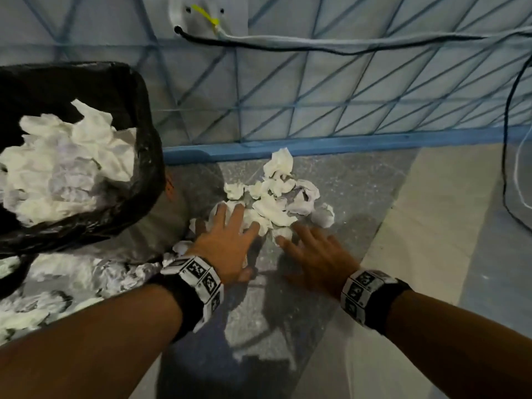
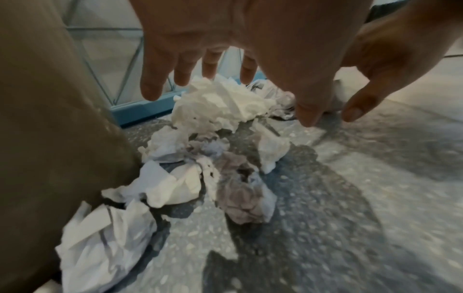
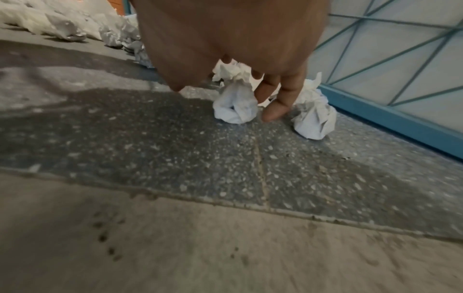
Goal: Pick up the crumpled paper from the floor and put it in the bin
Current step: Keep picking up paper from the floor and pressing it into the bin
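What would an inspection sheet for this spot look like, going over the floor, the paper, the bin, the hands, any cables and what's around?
Surface: speckled grey floor with a paler band to the right.
Job's things: pile of crumpled paper on the floor near the wall; more crumpled paper beside the bin's base; bin with black liner, already heaped with paper.
Clutter: nothing seen beyond the paper.
Grippers: left hand spread, fingers over the pile's near edge; right hand fingers extended at the pile; neither is seen gripping anything.
Cables: black and grey cables run along the wall from a white fitting; more hang at far right.
Surroundings: pale wall with blue criss-cross lines and blue skirting.
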Tool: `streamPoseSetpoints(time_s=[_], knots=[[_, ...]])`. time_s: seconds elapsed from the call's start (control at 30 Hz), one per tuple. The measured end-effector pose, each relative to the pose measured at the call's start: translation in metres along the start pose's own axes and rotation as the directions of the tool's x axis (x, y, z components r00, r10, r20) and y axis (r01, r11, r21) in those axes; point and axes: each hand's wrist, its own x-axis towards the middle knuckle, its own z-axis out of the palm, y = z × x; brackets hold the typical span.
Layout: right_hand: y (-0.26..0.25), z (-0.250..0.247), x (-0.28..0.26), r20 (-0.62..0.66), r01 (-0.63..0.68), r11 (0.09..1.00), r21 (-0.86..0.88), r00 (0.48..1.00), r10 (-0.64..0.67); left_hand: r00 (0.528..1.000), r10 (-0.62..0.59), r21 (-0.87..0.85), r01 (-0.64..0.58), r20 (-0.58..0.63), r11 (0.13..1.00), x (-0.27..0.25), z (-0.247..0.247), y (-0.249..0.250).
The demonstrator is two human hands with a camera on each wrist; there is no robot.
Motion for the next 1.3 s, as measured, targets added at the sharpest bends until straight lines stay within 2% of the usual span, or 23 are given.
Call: streamPoseSetpoints(time_s=[0.13, 0.2, 0.3, 0.33, 0.4, 0.5, 0.6, 0.67, 0.73, 0.8, 0.9, 0.97, 1.0, 1.07, 1.13, 1.17, 1.2, 1.23, 1.3], knots=[[0.000, 0.014, 0.014, 0.011, 0.005, 0.999, 0.043, 1.000, -0.006, 0.996, -0.079, -0.001, 0.079, 0.030, 0.997, 0.016, 0.012, -0.008], [-0.002, 0.015, 0.017, 0.004, 0.021, 0.999, 0.034, 1.000, -0.021, 0.999, -0.007, 0.033, 0.008, -0.035, 0.999, 0.015, 0.023, -0.010], [-0.002, 0.014, 0.021, -0.017, 0.052, 0.999, 0.007, 0.999, -0.052, 0.993, 0.106, 0.054, -0.104, -0.053, 0.993, 0.012, 0.036, -0.011], [-0.001, 0.016, 0.025, -0.056, 0.072, 0.997, -0.002, 0.996, -0.072, 0.991, 0.116, 0.049, -0.113, -0.060, 0.992, 0.013, 0.035, -0.011], [-0.002, 0.016, 0.031, -0.017, 0.092, 0.995, 0.040, 0.996, -0.092, 0.994, 0.110, 0.035, -0.109, -0.023, 0.993, 0.017, 0.034, -0.010], [-0.003, 0.006, 0.031, 0.013, 0.050, 0.988, 0.148, 0.999, -0.053, 0.995, 0.101, 0.043, -0.101, 0.013, 0.994, 0.019, 0.026, -0.007], [-0.006, -0.006, 0.018, 0.022, 0.030, 0.963, 0.268, 0.999, -0.038, 0.988, 0.153, 0.001, -0.153, 0.005, 0.988, 0.004, 0.010, -0.001], [-0.008, -0.017, 0.003, -0.036, 0.038, 0.935, 0.353, 0.999, -0.027, 0.982, 0.187, -0.027, -0.188, -0.040, 0.982, -0.013, -0.003, 0.003], [-0.011, -0.037, -0.015, -0.148, 0.096, 0.903, 0.418, 0.988, -0.036, 0.969, 0.190, -0.103, -0.207, -0.155, 0.973, -0.038, -0.020, 0.007], [-0.016, -0.068, -0.033, -0.226, 0.139, 0.866, 0.480, 0.974, -0.031, 0.930, 0.243, -0.227, -0.310, -0.277, 0.923, -0.071, -0.041, 0.011], [-0.025, -0.127, -0.048, -0.323, 0.193, 0.815, 0.547, 0.947, -0.007, 0.809, 0.360, -0.135, -0.466, -0.464, 0.874, -0.120, -0.087, 0.010], [-0.037, -0.171, -0.049, -0.414, 0.223, 0.817, 0.532, 0.910, 0.022, 0.740, 0.361, -0.104, -0.500, -0.568, 0.860, -0.149, -0.126, 0.000], [-0.047, -0.195, -0.046, -0.470, 0.231, 0.827, 0.512, 0.882, 0.044, 0.704, 0.351, -0.079, -0.500, -0.618, 0.863, -0.162, -0.146, -0.010], [-0.073, -0.239, -0.034, -0.581, 0.290, 0.808, 0.513, 0.810, 0.079, 0.620, 0.289, -0.005, -0.427, -0.729, 0.904, -0.185, -0.183, -0.040], [-0.102, -0.272, -0.011, -0.653, 0.381, 0.705, 0.598, 0.742, 0.152, 0.522, 0.160, 0.008, -0.281, -0.838, 0.960, -0.201, -0.209, -0.077], [-0.118, -0.285, 0.003, -0.680, 0.422, 0.664, 0.617, 0.710, 0.181, 0.497, 0.072, -0.042, -0.214, -0.864, 0.976, -0.204, -0.215, -0.097], [-0.134, -0.295, 0.018, -0.706, 0.444, 0.659, 0.607, 0.682, 0.191, 0.494, -0.020, -0.114, -0.160, -0.869, 0.980, -0.204, -0.216, -0.117], [-0.150, -0.300, 0.033, -0.733, 0.446, 0.693, 0.566, 0.657, 0.175, 0.504, -0.110, -0.195, -0.118, -0.856, 0.974, -0.202, -0.213, -0.134], [-0.178, -0.300, 0.059, -0.756, 0.422, 0.800, 0.426, 0.652, 0.059, 0.554, -0.228, -0.306, -0.052, -0.801, 0.951, -0.191, -0.199, -0.162]])
